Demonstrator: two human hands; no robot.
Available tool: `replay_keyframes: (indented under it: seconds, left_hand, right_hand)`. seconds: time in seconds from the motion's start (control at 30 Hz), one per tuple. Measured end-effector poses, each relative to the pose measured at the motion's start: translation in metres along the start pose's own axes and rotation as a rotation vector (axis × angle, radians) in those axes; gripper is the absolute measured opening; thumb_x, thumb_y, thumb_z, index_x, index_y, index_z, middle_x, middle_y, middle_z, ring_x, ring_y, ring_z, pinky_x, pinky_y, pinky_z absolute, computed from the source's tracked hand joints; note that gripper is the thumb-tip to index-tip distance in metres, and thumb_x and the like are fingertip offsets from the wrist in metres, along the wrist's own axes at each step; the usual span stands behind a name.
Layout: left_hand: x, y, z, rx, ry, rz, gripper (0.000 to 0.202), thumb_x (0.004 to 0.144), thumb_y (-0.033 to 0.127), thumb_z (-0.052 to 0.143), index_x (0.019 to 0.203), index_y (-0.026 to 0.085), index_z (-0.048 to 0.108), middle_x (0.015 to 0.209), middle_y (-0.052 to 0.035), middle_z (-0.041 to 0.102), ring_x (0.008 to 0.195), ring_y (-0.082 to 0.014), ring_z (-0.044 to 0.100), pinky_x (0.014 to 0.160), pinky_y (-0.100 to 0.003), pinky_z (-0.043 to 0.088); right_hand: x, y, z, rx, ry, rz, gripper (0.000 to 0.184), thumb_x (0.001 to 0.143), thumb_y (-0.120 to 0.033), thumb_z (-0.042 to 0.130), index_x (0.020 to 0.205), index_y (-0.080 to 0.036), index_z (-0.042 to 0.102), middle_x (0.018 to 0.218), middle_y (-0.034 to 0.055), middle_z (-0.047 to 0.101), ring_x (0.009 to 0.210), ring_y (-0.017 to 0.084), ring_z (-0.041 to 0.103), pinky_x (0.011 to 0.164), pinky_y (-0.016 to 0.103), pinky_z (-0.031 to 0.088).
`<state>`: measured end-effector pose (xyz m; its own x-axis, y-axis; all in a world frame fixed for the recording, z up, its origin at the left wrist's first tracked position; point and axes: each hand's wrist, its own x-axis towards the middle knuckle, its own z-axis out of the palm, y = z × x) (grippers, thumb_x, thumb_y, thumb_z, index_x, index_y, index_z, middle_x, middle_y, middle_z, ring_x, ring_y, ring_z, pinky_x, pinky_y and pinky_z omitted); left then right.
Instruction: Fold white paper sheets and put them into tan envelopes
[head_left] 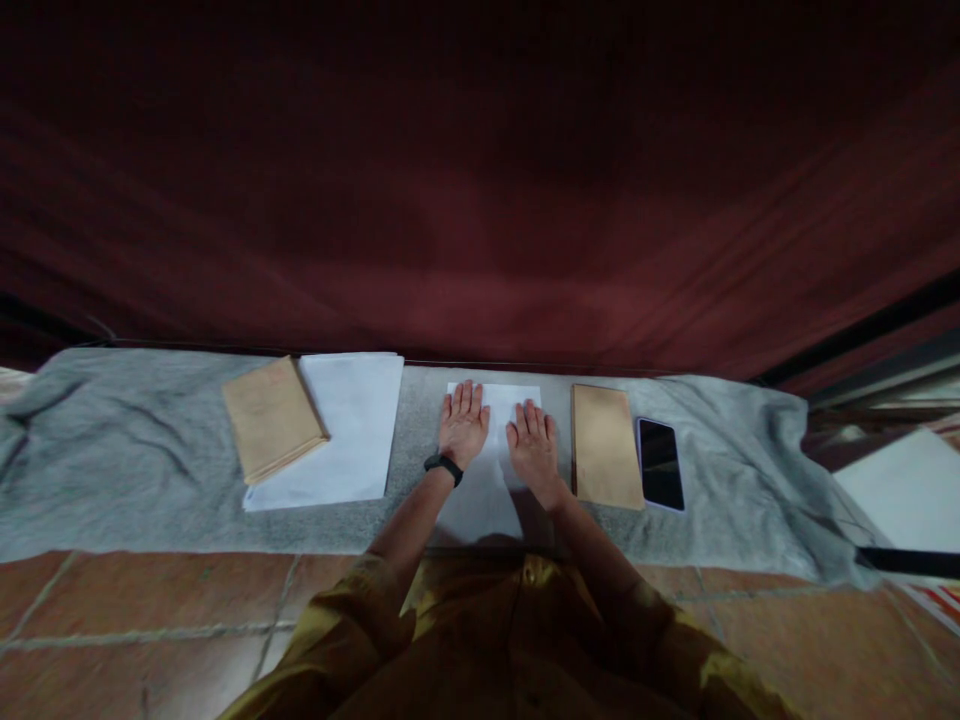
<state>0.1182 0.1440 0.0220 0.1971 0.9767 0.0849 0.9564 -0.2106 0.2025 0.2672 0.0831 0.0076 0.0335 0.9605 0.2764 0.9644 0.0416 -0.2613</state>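
Note:
A white sheet of paper [480,500] lies lengthwise in front of me on a grey cloth [720,460]. My left hand [463,425], with a dark band on its wrist, rests flat on the sheet's upper left part, fingers stretched out. Flat on the upper right part lies my right hand [533,445], its fingers also extended. Neither hand grips anything. Just right of my right hand is a stack of brown envelopes [606,445]. To the left, a pile of white paper [360,425] is partly covered by another brown envelope stack [271,420], set at an angle.
A phone [661,463] with a dark screen lies beside the right-hand envelopes. Dark red fabric [480,230] rises behind the cloth-covered surface. Tiled floor [135,610] shows in front. At the far right is a white board-like panel [911,490] with a black bar.

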Motion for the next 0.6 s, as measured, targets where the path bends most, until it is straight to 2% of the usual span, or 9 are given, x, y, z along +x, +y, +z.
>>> replay_keyframes:
  seconds: [0.13, 0.27, 0.37, 0.5, 0.6]
  left_hand:
    - [-0.001, 0.0, -0.003, -0.006, -0.013, 0.015, 0.057, 0.105, 0.036, 0.033, 0.16, 0.025, 0.036, 0.171, -0.0079, 0.023, 0.159, -0.0273, 0.019, 0.129, -0.05, 0.015]
    - [-0.001, -0.001, -0.005, -0.011, -0.044, 0.017, 0.057, 0.104, 0.032, 0.034, 0.16, 0.027, 0.037, 0.172, -0.0073, 0.022, 0.159, -0.0273, 0.017, 0.129, -0.051, 0.014]
    - [-0.001, -0.001, -0.003, -0.016, -0.043, 0.012, 0.057, 0.104, 0.033, 0.034, 0.16, 0.026, 0.037, 0.171, -0.0074, 0.023, 0.159, -0.0272, 0.017, 0.129, -0.051, 0.015]
    - [0.0, -0.002, 0.002, -0.032, -0.015, 0.006, 0.057, 0.105, 0.035, 0.032, 0.16, 0.024, 0.037, 0.171, -0.0082, 0.025, 0.159, -0.0273, 0.018, 0.129, -0.052, 0.017]
    - [0.0, -0.003, 0.004, -0.04, 0.005, 0.006, 0.057, 0.105, 0.036, 0.032, 0.16, 0.024, 0.037, 0.17, -0.0074, 0.026, 0.159, -0.0265, 0.018, 0.129, -0.052, 0.017]
  right_hand:
    - [0.029, -0.015, -0.001, 0.048, -0.145, -0.023, 0.054, 0.109, -0.033, 0.027, 0.156, -0.013, 0.043, 0.164, 0.0137, 0.039, 0.151, 0.027, 0.036, 0.125, 0.049, 0.023]
    - [0.051, -0.024, 0.003, 0.05, -0.234, -0.033, 0.054, 0.109, -0.036, 0.027, 0.157, -0.017, 0.043, 0.167, 0.0096, 0.033, 0.154, 0.027, 0.032, 0.126, 0.05, 0.018]
    - [0.051, -0.023, 0.011, 0.04, -0.176, -0.031, 0.053, 0.109, -0.036, 0.031, 0.156, -0.017, 0.044, 0.167, 0.0099, 0.033, 0.153, 0.028, 0.033, 0.126, 0.05, 0.019]
    - [0.043, -0.013, 0.023, 0.031, -0.041, -0.037, 0.054, 0.108, -0.037, 0.034, 0.155, -0.013, 0.045, 0.164, 0.016, 0.038, 0.151, 0.029, 0.036, 0.124, 0.052, 0.024]
    - [0.039, -0.005, 0.027, 0.02, 0.011, -0.009, 0.055, 0.108, -0.038, 0.033, 0.155, -0.011, 0.044, 0.162, 0.0185, 0.042, 0.15, 0.029, 0.038, 0.122, 0.053, 0.026]
